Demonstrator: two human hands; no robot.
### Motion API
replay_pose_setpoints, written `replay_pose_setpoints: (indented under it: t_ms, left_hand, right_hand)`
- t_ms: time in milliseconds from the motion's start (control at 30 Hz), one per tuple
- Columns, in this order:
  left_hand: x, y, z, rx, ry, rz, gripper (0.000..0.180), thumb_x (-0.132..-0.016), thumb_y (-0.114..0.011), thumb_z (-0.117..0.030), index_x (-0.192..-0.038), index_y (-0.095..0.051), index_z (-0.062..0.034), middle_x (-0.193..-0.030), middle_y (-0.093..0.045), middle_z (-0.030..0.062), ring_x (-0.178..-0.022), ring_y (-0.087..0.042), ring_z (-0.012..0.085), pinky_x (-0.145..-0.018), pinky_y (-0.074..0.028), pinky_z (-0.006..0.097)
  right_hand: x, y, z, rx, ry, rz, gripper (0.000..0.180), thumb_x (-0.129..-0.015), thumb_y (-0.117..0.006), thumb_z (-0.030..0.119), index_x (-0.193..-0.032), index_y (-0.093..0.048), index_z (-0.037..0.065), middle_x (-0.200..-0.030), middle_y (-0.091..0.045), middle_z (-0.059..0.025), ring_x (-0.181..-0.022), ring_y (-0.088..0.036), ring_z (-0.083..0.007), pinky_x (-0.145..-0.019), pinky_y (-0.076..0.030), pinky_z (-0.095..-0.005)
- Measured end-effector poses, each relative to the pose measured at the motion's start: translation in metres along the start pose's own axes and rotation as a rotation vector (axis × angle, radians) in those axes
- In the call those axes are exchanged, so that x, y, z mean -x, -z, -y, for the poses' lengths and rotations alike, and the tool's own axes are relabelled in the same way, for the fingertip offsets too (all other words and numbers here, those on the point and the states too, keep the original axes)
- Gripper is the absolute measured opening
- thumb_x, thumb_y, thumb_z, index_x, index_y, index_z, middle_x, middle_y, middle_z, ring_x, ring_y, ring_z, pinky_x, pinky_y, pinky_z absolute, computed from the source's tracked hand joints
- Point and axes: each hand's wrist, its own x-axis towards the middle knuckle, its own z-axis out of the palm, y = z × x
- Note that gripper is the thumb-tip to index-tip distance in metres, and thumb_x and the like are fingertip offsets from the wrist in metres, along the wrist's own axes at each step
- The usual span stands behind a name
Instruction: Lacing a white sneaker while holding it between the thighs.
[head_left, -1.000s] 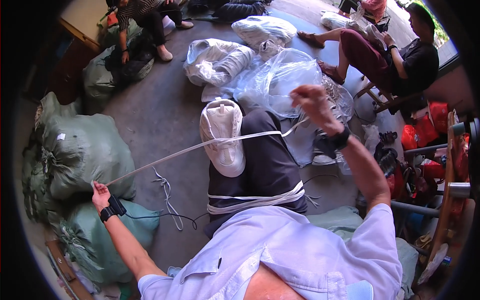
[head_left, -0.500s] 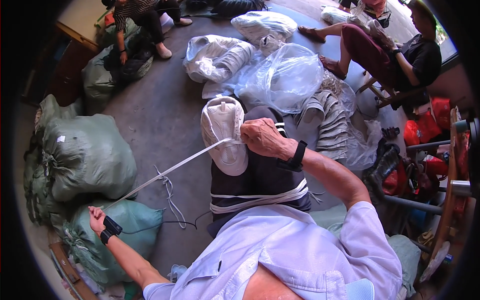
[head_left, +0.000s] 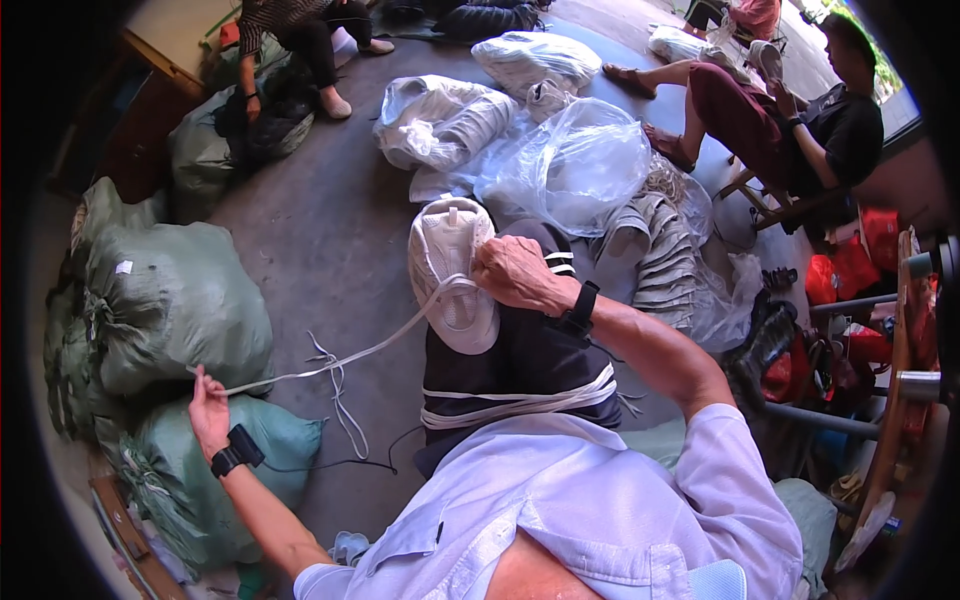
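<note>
A white sneaker (head_left: 462,305) rests on my dark trouser leg, its toe toward me. One long white shoelace (head_left: 345,358) crosses its front and droops in a curve out to the left. My left hand (head_left: 209,412), held out over the green sacks, pinches the lace near its end, with a short tip sticking up past the fingers. My right hand (head_left: 522,273) is closed at the sneaker's right side, where the lace passes into its fingers. More white laces (head_left: 520,402) lie across my thighs.
Stuffed green sacks (head_left: 185,305) stand at the left. Clear plastic bags (head_left: 560,165) and rows of stacked shoe uppers (head_left: 665,255) lie ahead. A loose lace (head_left: 340,400) is on the floor. A seated person (head_left: 800,130) holds a shoe at far right; another sits at far left.
The lace was taut and straight; now it hangs slack. My left hand has risen slightly and moved a little to the right. My right hand stays by the sneaker.
</note>
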Motion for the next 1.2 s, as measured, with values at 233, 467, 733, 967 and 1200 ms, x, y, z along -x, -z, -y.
replay_pose_setpoints:
  t_ms: [233, 467, 733, 967, 1200]
  left_hand:
    - [0.002, -0.228, 0.129, -0.364, 0.101, 0.155, 0.032, -0.094, -0.054, -0.001, -0.126, -0.052, -0.0014, -0.088, -0.059, 0.0015, -0.053, -0.037, 0.0013, -0.041, -0.028, 0.017]
    - [0.034, -0.320, 0.206, -0.499, 0.170, 0.408, 0.022, -0.094, -0.060, -0.007, -0.114, -0.063, 0.0003, -0.085, -0.062, -0.0021, -0.050, -0.034, -0.0025, -0.041, -0.025, 0.014]
    - [0.046, -0.319, 0.234, -0.751, -0.029, 0.374, 0.021, -0.098, -0.059, -0.017, -0.109, -0.066, 0.0003, -0.072, -0.065, 0.0006, -0.045, -0.031, -0.0014, -0.041, -0.022, 0.017]
    - [0.055, -0.323, 0.248, -0.925, -0.203, 0.425, 0.021, -0.096, -0.058, -0.015, -0.088, -0.071, 0.0001, -0.058, -0.058, -0.0024, -0.052, -0.049, 0.0052, -0.050, -0.038, 0.025]
    - [0.057, -0.330, 0.245, -1.080, -0.261, 0.533, 0.020, -0.091, -0.061, -0.016, -0.082, -0.068, 0.0000, -0.057, -0.054, -0.0005, -0.054, -0.048, 0.0067, -0.051, -0.036, 0.025]
  right_hand:
    - [0.019, 0.003, 0.000, -0.060, 0.033, -0.111, 0.021, -0.080, -0.061, 0.017, -0.069, -0.061, -0.001, -0.067, -0.059, -0.0233, -0.064, -0.062, -0.0404, -0.059, -0.047, -0.0478]
    - [0.022, -0.004, 0.000, -0.113, 0.081, -0.205, 0.013, -0.079, -0.060, 0.011, -0.071, -0.061, 0.001, -0.071, -0.062, -0.0199, -0.066, -0.064, -0.0371, -0.059, -0.047, -0.0461]
    - [0.023, -0.002, -0.003, -0.144, 0.115, -0.222, 0.009, -0.077, -0.061, 0.010, -0.072, -0.063, 0.002, -0.071, -0.064, -0.0185, -0.067, -0.065, -0.0362, -0.059, -0.048, -0.0446]
    - [0.023, -0.001, -0.002, -0.154, 0.127, -0.240, 0.008, -0.077, -0.061, 0.009, -0.072, -0.063, 0.003, -0.070, -0.064, -0.0181, -0.065, -0.065, -0.0359, -0.058, -0.048, -0.0443]
    - [0.023, -0.001, -0.001, -0.141, 0.115, -0.227, 0.008, -0.076, -0.061, 0.009, -0.072, -0.063, 0.003, -0.070, -0.063, -0.0178, -0.066, -0.065, -0.0355, -0.058, -0.048, -0.0438]
